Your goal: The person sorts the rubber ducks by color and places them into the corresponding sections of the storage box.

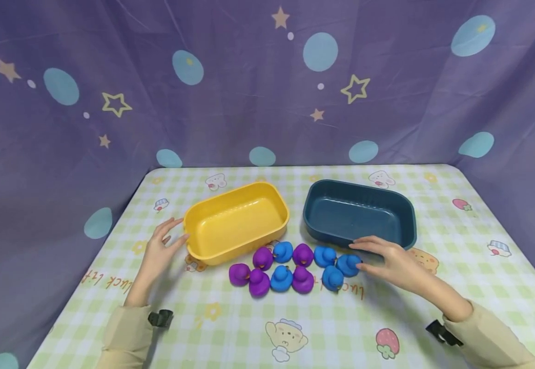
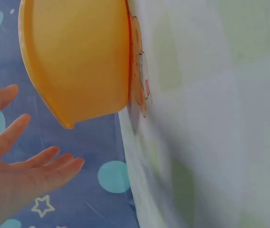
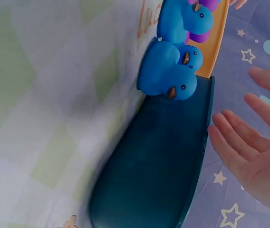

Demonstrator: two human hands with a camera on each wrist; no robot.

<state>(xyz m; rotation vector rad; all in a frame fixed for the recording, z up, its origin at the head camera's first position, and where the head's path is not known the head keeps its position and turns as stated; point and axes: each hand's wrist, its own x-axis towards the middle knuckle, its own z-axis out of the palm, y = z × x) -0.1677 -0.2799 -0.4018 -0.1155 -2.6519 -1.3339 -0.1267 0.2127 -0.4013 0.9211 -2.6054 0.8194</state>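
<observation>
My left hand [image 1: 156, 253] is beside the left end of a yellow basin [image 1: 230, 223], its fingers spread and holding nothing. In the left wrist view a gap shows between that hand [image 2: 25, 171] and the basin's wall [image 2: 78, 61]. Over the near right side of a dark teal basin [image 1: 358, 212], my right hand [image 1: 394, 261] reaches with fingers extended. Closest to its fingertips is a blue rubber duck [image 1: 348, 264]; in the right wrist view the hand [image 3: 258, 156] is apart from the blue ducks [image 3: 161, 66]. Several purple ducks [image 1: 303, 280] and blue ones sit together before the basins.
A green-checked tablecloth with printed cartoons [image 1: 286, 338] covers the table. Behind it and at both sides hangs a purple curtain [image 1: 249, 102] with stars and ovals. Each sleeve has a dark clip-like piece [image 1: 160, 318] near the cuff.
</observation>
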